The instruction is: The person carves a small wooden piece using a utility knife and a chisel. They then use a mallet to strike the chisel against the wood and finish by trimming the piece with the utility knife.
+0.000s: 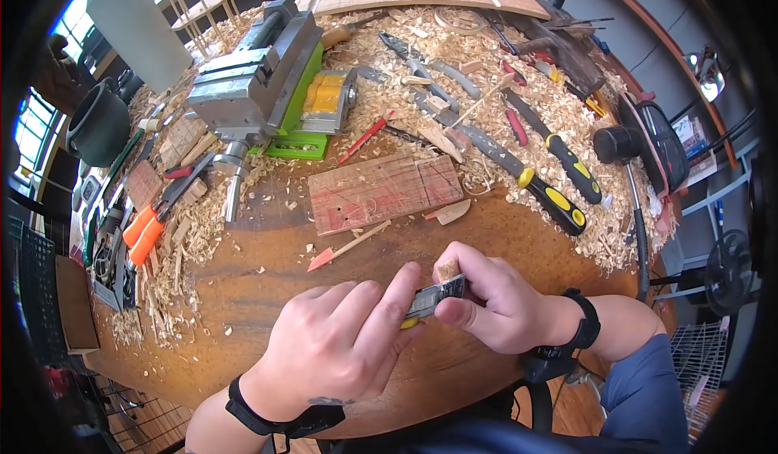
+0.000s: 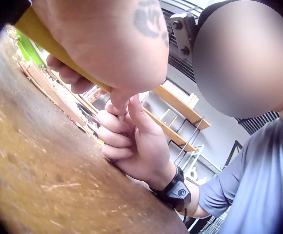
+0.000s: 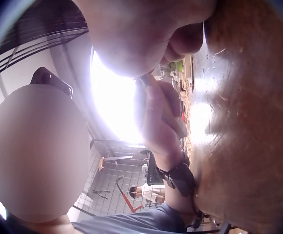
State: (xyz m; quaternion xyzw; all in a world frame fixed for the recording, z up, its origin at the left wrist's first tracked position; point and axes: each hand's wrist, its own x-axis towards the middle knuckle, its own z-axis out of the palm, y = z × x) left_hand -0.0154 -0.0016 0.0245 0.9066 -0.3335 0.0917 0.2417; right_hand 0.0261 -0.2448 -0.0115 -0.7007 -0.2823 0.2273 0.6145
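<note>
My left hand grips a utility knife with a grey metal front and yellow body. In the left wrist view its yellow handle runs under the palm. My right hand pinches a small piece of wood between thumb and forefinger, its tip showing above the knife. The knife's front end meets the wood right at the right thumb. Most of the wood is hidden by the fingers. Both hands are close together over the front of the wooden table.
Beyond the hands lie a red-marked board and a red-tipped stick. A metal vise stands at the back left. Wood shavings surround yellow-and-black-handled tools, a mallet and orange-handled pliers.
</note>
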